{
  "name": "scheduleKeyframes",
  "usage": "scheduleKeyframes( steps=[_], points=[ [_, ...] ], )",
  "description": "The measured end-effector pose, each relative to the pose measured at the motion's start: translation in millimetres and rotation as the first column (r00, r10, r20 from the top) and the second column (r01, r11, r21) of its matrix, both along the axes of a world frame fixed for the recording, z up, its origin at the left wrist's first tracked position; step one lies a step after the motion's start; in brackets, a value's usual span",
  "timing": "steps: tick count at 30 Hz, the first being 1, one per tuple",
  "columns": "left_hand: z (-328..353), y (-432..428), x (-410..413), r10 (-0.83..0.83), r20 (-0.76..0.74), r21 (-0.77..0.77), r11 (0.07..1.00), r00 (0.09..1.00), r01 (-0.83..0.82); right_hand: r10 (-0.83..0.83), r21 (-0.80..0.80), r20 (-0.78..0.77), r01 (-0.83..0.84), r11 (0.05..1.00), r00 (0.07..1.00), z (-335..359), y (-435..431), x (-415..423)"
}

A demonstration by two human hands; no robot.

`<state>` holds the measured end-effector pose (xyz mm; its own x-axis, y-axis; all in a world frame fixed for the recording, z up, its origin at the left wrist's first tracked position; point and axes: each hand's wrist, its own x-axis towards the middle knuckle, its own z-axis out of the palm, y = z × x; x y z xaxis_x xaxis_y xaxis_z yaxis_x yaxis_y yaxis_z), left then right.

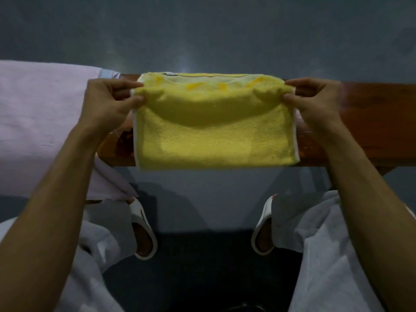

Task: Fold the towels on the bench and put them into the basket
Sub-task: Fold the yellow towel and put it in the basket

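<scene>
Here the left hand (108,102) and right hand (315,100) each pinch a far corner of the yellow towel (213,136), its long axis running left-right across the bench (371,122), equally near both.

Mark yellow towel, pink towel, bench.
yellow towel (216,140): head view, middle of its front fold.
pink towel (42,113): head view, flat part lying on the bench.
bench (371,122): head view, bare wood right of the towel.
</scene>
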<state>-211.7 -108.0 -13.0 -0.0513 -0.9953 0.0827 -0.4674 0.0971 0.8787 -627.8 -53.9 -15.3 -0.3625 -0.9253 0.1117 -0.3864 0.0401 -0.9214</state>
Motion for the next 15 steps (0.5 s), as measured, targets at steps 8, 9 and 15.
scheduleKeyframes(
  steps=[8, 9, 15],
  points=[
    [-0.1, -0.3, -2.9, 0.098, 0.093, -0.115, 0.99, 0.991, -0.087, -0.07, -0.085, -0.168, 0.056, 0.995, 0.983, 7.4, 2.7, -7.8],
    [1.4, 0.4, -3.2, 0.117, 0.108, -0.141, 0.985, 0.987, -0.101, -0.071, -0.095, -0.233, 0.05, 0.994, 0.97, 9.1, 3.8, -7.9],
    [10.1, 3.6, -2.9, 0.143, 0.197, -0.266, 0.96, 0.97, -0.088, -0.098, -0.169, -0.446, 0.023, 0.985, 0.89, 19.3, 9.3, -6.6]
  ],
)
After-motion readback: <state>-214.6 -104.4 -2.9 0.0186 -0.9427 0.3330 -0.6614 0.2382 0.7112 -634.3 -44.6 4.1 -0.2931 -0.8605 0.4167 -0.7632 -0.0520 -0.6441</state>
